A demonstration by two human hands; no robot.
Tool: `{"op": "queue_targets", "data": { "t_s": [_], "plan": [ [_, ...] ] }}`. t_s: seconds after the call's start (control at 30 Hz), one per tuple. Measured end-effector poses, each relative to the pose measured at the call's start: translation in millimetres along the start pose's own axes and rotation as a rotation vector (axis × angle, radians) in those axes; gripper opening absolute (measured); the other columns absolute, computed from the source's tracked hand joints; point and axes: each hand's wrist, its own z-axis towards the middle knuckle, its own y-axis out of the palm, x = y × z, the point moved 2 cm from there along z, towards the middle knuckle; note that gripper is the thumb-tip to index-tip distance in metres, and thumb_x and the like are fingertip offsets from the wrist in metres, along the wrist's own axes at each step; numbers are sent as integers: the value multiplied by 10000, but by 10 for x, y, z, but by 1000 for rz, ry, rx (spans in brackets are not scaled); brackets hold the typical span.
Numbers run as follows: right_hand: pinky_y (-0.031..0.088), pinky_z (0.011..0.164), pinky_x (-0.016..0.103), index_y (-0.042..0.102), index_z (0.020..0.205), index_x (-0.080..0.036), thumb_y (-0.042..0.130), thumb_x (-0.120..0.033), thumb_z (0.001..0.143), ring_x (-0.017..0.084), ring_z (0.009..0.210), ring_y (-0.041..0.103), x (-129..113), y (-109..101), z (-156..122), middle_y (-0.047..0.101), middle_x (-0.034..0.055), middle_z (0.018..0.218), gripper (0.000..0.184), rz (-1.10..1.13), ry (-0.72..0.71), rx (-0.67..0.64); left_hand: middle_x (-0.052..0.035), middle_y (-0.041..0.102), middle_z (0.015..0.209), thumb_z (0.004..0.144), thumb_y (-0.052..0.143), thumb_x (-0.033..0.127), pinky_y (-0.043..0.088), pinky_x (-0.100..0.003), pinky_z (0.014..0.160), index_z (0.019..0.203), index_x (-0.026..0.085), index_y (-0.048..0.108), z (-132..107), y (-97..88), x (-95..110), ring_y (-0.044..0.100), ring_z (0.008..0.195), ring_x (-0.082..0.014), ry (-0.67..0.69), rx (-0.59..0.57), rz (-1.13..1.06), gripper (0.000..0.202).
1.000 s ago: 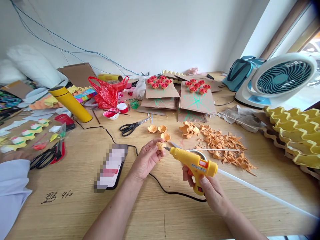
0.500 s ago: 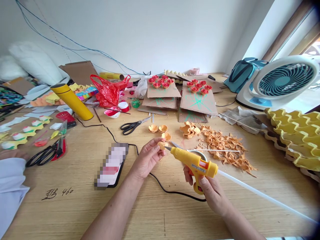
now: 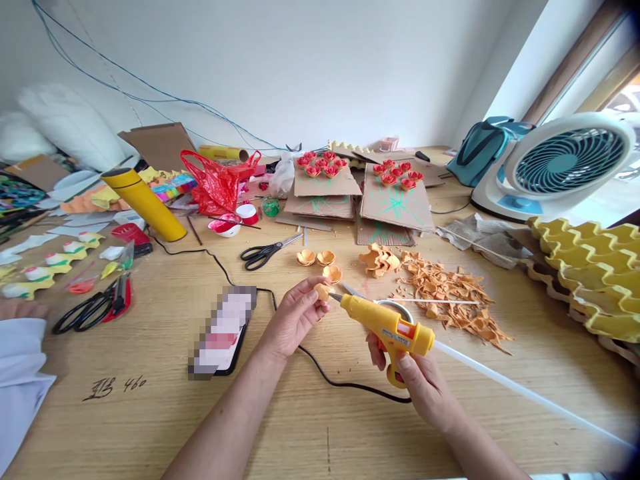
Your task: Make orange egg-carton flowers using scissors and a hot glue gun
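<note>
Between the thumb and fingers of my left hand (image 3: pixel 299 315) is a small orange egg-carton petal piece (image 3: pixel 324 291). My right hand (image 3: pixel 425 380) grips a yellow hot glue gun (image 3: pixel 387 323) by its handle, with its nozzle at the petal piece. A long white glue stick (image 3: pixel 520 387) sticks out of the gun's back. Just beyond my left fingers stand several orange cup-shaped flowers, among them one flower (image 3: pixel 332 273) and another (image 3: pixel 306 257). Behind the gun a round ring-shaped item (image 3: pixel 397 308) is partly hidden.
Orange scraps (image 3: pixel 450 297) lie to the right, near stacked yellow egg trays (image 3: pixel 590 273) and a fan (image 3: pixel 565 163). Scissors (image 3: pixel 267 252), a phone (image 3: pixel 225 330) and a black cord (image 3: pixel 345 384) rest on the table. Red flowers (image 3: pixel 323 164) sit on cardboard. At left is another person's sleeve (image 3: pixel 23 387).
Both hands stay almost still, with the nozzle at the petal piece. The petal piece looks slightly turned in my left fingers. The other person's sleeve has shifted slightly left.
</note>
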Motion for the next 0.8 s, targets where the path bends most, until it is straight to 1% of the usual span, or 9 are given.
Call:
{"op": "queue_targets", "data": {
  "t_s": [0.2,0.37,0.6,0.8],
  "plan": [
    [462,663,273,608,1084,-214,399,-616,1019,167,755,519,-9,-13,2,595,43,877,457,-8,12,20,-15,649,747,762,860,307,498,-233,697,1020,129,767,-3,15,5,562,691,-99,3,3,6,327],
    [469,637,265,618,1070,-203,413,-625,1010,159,727,526,-17,-12,-7,606,47,863,473,-19,10,39,-28,668,808,732,882,316,502,-233,700,994,126,770,-9,30,19,562,701,-95,-3,29,-6,343],
    [489,669,279,637,1073,-196,387,-625,1018,173,756,545,-4,-16,-12,618,54,866,499,-50,-14,47,-23,667,775,728,884,331,502,-230,688,994,134,769,-3,19,14,569,696,-102,-12,31,13,351],
    [486,704,307,622,982,-197,388,-619,1016,186,771,535,-4,-16,-20,600,61,880,484,-97,-4,17,-14,658,756,756,865,306,509,-227,690,1016,130,759,0,2,7,577,681,-96,1,16,12,332]
  ]
}}
